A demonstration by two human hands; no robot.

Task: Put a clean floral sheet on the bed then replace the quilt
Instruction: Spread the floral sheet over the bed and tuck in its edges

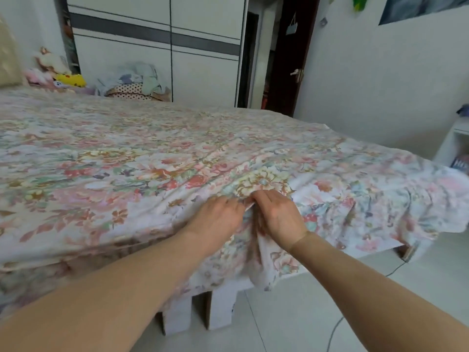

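A floral sheet [152, 158] in pink, red and green lies spread over the whole bed. Its near edge hangs over the side, bunched and wrinkled toward the right corner [380, 199]. My left hand [218, 217] and my right hand [276, 214] sit side by side at the near edge of the bed. Both pinch a raised fold of the sheet between them. No quilt lies on the bed; a pile of bedding [134, 85] sits beyond its far side.
The white blocks of the bed base [203, 306] show under the hanging sheet. A cable [337, 323] runs over the tiled floor. Soft toys [55, 72] sit at the far left. A wardrobe [157, 41], a dark door [291, 59] and a white shelf [454, 146] surround the bed.
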